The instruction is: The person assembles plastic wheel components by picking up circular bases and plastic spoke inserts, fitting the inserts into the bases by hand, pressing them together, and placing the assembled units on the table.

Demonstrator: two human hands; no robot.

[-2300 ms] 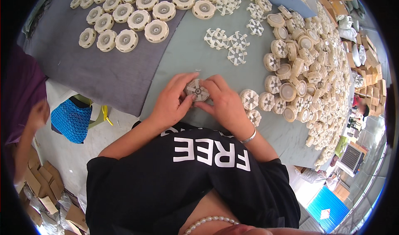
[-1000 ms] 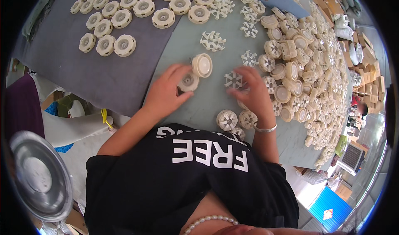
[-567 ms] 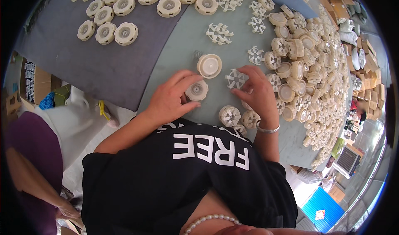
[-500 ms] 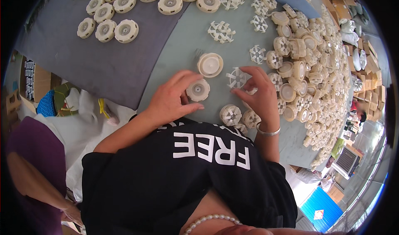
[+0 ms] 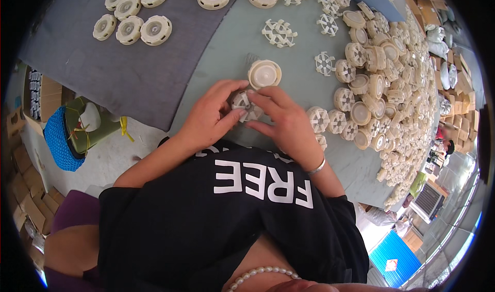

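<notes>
My left hand is closed around the side of a round cream plastic part. On top of that part sits a white spoked plastic ring, and the fingers of my right hand pinch it from the other side. Fingers of both hands cover much of the two pieces, so I cannot tell how fully they fit together. Just beyond my fingertips a round cream housing with a pale disc lies on the table. A coil spring shows beside it.
A large heap of cream plastic parts covers the right of the table. Loose spoked rings lie farther off. Finished-looking round units stand on the dark cloth at left. A person in purple is at lower left.
My right hand has carried the spoked ring leftward onto the round part in my left hand. The person in purple has shifted at lower left.
</notes>
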